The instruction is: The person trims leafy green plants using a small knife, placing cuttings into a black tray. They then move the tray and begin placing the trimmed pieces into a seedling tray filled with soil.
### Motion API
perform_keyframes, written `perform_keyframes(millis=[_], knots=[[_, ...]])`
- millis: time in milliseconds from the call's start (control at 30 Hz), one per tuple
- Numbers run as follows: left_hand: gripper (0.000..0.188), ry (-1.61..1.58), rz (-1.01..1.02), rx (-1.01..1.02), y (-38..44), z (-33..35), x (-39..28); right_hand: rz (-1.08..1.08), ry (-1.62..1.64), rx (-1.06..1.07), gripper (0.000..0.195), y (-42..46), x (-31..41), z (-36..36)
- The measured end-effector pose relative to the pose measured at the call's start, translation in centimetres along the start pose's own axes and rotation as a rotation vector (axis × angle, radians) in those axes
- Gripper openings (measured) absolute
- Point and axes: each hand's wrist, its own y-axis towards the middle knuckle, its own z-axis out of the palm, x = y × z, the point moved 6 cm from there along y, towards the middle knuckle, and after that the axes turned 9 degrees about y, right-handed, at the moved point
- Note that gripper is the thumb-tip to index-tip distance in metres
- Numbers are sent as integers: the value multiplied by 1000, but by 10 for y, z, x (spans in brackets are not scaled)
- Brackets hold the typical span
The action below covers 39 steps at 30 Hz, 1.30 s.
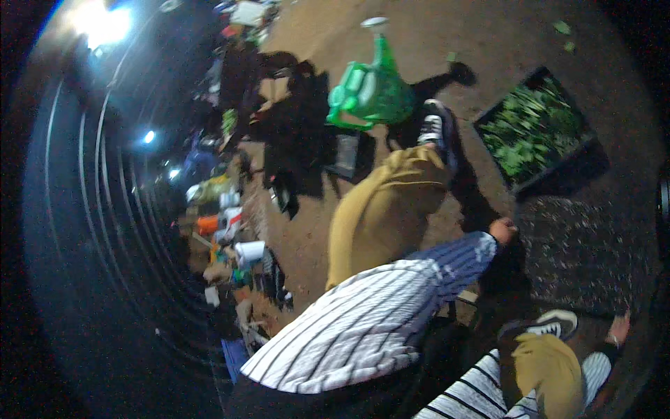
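Observation:
A dark tray [581, 251] covered with soil-like dark material lies on the right, speckled with small pale bits. My left hand [503, 231] is closed at the left edge of this tray, its fingertips partly hidden. At the tray's lower right corner is my right hand [620, 329], blurred and dim, so its grip is unclear. Just beyond the dark tray stands a black crate [556, 163] filled with green leafy seedlings [528, 131].
A green watering can [374, 91] stands beyond my left shoe [433, 123]. A small dark stool-like object [346, 152] is left of my knee. Mixed clutter, including a white bucket [250, 252], lines the left side. Loose leaves [562, 27] lie on the bare ground [502, 31].

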Motion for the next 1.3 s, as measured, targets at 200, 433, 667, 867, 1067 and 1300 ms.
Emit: perform_keyframes(millis=[200,433,667,867,1067,1300], knots=[[25,-162,-206,74,-2,18,-3,144,-56,68,48,23,-30,-41],[21,79,-167,-152,-22,-61,-43,50,490,-601,36,-17,64,-160],[13,-597,22,-138,-22,-123,-162,-583,1100,97,26,5,424,-191],[17,-814,2,-59,1,-133,-176,-449,187,-24,44,40,591,-146],[15,-874,-36,-16,1,-134,-163,-107,265,40,80,66,605,-113],[15,-936,-96,41,1,-111,-147,-101,282,-61,68,72,608,-95]])
